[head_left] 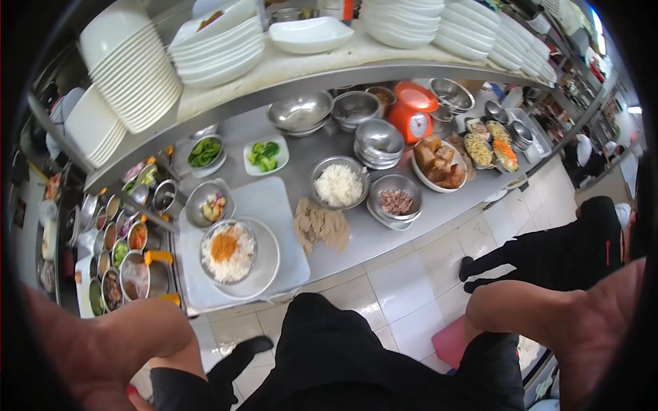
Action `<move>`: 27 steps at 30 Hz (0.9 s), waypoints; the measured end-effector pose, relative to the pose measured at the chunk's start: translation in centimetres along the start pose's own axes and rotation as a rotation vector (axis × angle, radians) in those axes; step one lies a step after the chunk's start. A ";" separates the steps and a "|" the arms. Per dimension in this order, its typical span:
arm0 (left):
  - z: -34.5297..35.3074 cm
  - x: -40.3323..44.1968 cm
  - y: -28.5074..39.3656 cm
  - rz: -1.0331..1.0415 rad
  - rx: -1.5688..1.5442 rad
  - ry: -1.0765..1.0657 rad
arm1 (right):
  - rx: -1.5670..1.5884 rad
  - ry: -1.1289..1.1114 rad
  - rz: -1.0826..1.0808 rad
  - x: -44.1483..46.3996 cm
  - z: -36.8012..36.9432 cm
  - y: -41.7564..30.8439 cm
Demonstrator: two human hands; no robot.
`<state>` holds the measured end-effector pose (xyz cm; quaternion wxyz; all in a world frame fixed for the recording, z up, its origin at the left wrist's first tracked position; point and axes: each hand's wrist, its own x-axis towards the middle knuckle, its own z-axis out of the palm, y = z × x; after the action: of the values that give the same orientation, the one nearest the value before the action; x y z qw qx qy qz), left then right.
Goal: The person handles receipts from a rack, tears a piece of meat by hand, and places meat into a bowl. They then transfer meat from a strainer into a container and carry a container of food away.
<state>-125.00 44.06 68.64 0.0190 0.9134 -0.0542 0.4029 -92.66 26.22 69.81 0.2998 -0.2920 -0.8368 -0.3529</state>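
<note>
Fingers of both hands run out of sight in the head view: the left hand (pixel 65 349) and the right hand (pixel 610 322) are only blurred skin at the dark rim of the lens, so I cannot tell how far the fingers are spread or whether they have hold of anything.

Forward of the left fingers and inward, well apart from them, is the bowl of rice with orange powder (pixel 223 247). It sits within a larger bowl (pixel 268 264), whose floor it partly hides, on a pale board (pixel 284 205) on the metal worktop (pixel 363 236). Just beyond, farther from the fingers, a metal bowl of chopped pieces (pixel 214 207) is too small in view to name its contents. Nearer the left fingers, at the outer side, crowd metal containers (pixel 144 277); they overlap, and several fillings are hard to make out.

Between the two hands' sides, farther ahead, lie a crumpled brown cloth (pixel 321 226), a bowl of plain rice (pixel 338 185) and a bowl of pinkish diced pieces (pixel 396 201). Ahead of the right fingers, an orange scale (pixel 414 113) has its base partly hidden by bowls, and its dial is unreadable. Outward of it, the noodle dishes (pixel 483 147) crowd together. Beyond the right forearm, a person in black (pixel 572 236) is partly cut off.
</note>
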 end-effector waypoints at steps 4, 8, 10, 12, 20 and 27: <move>-0.5 1.0 -3.4 0.099 -0.076 -0.124 | 0.239 0.007 -0.096 2.7 1.7 -0.3; -0.2 1.8 -5.9 0.172 -0.141 -0.176 | 0.232 -0.075 -0.107 3.7 2.1 -0.1; 0.3 2.5 -6.9 0.194 -0.166 -0.189 | 0.231 -0.092 -0.113 3.4 1.8 0.3; 1.0 3.3 -7.6 0.225 -0.185 -0.208 | 0.229 -0.107 -0.115 2.5 1.0 1.1; 8.8 1.1 -9.5 0.019 -0.228 0.107 | 0.038 0.610 0.456 -11.9 0.9 1.4; 22.4 -1.8 -8.5 -0.734 -0.553 0.113 | 0.286 0.607 0.827 -21.5 7.5 9.3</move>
<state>-108.79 50.92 52.34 0.4064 0.8094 0.1683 0.3892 -74.36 31.38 54.19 0.6793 -0.4384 -0.5673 -0.1564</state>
